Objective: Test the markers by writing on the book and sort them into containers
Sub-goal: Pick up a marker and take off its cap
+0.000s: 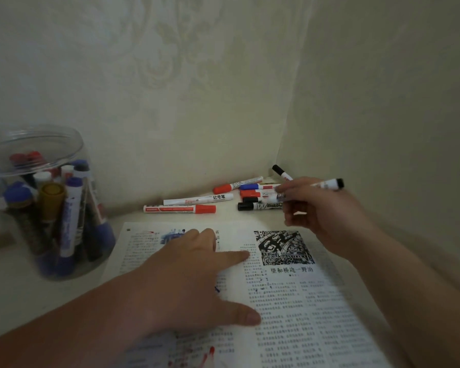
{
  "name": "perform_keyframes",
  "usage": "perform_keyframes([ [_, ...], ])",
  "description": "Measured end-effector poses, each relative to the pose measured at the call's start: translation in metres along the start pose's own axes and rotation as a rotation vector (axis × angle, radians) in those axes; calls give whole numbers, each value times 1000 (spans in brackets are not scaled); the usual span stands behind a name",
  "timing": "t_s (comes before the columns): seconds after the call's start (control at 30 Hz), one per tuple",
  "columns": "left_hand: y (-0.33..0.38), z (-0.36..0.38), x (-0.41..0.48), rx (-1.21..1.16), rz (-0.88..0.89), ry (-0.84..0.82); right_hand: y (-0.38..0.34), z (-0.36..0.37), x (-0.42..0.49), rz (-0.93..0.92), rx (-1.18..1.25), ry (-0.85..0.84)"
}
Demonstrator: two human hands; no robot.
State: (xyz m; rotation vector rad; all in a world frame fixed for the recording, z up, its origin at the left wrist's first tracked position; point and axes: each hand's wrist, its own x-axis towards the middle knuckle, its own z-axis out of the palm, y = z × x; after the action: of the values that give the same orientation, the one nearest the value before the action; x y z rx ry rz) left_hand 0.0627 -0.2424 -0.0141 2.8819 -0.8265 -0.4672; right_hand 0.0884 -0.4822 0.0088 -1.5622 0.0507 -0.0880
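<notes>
Your left hand (197,274) lies flat, fingers spread, pinning the open book (303,314), your right hand (327,208) pinches a black-capped marker (328,184) just beyond the book's far edge: light, stiff, likely slick plastic, so grip mid-barrel, not the cap.

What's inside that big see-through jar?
The clear jar holds many markers standing up: blue-capped ones, red caps and a gold one. Markers at the back are hidden behind the front ones, so their number cannot be told.
</notes>
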Motion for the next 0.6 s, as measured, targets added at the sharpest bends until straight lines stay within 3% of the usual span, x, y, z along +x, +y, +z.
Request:
perform_keyframes([
  [0.2,-1,2,3,-10,-12,26,19,22,-3,56,-212,-38],
  [0.47,-4,12,11,75,-74,140,22,26,-3,-37,-423,21],
  [0.6,-6,10,12,68,-65,130,21,29,-4,-16,-350,-13],
])
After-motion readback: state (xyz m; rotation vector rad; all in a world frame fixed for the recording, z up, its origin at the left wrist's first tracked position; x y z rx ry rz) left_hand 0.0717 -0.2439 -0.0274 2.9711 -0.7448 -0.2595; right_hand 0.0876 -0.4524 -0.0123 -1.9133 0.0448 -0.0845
